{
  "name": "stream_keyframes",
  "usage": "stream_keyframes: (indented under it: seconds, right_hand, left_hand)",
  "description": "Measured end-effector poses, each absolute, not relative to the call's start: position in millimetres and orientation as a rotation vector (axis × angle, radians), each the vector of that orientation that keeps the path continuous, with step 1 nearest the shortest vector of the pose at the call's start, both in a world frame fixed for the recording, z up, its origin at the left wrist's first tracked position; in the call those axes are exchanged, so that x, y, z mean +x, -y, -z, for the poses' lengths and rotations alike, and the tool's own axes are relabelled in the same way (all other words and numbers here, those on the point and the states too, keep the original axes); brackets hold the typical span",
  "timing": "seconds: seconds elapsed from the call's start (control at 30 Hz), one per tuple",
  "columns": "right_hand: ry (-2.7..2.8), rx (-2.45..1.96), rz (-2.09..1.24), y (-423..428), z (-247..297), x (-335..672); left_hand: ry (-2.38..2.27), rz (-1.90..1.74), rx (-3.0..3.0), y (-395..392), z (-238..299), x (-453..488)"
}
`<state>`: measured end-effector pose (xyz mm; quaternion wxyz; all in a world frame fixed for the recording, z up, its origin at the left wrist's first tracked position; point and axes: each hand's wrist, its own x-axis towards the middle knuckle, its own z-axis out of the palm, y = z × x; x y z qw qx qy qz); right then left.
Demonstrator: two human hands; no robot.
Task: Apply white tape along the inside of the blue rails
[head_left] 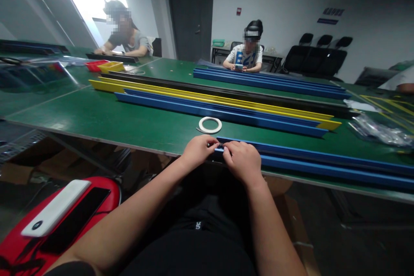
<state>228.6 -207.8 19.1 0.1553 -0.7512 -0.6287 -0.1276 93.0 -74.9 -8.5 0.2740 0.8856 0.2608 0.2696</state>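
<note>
A long blue channel profile (307, 164) lies along the front edge of the green table, its left end in front of me. My left hand (199, 150) is at that end, thumb and fingers pinched together on a small dark piece too small to name. From the right, my right hand (243, 159) closes on the same spot, its fingers bent over the channel's end; what they hold is mostly hidden. Just beyond my hands a roll of white tape (210, 125) rests flat, with a short loose end at its left.
Farther back lie another blue profile (207, 111), a yellow profile (223, 102), black profiles and more blue ones (265, 82). Clear plastic bags (381, 131) are at right. Red and yellow bins (111, 67) stand at left. Two people sit across. A red stool (106, 200) holds a white device.
</note>
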Motion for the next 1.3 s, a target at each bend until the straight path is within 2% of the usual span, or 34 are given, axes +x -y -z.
stream_keyframes:
  seconds: [0.47,1.3]
  right_hand:
    - [1.715,-2.186,0.275,208,-24,230]
    - [1.735,-2.137,0.257,209,-23,233]
  left_hand:
    - [-0.566,-0.552,1.97,60,12,108]
    - [-0.638,-0.578,1.933,59,18,111]
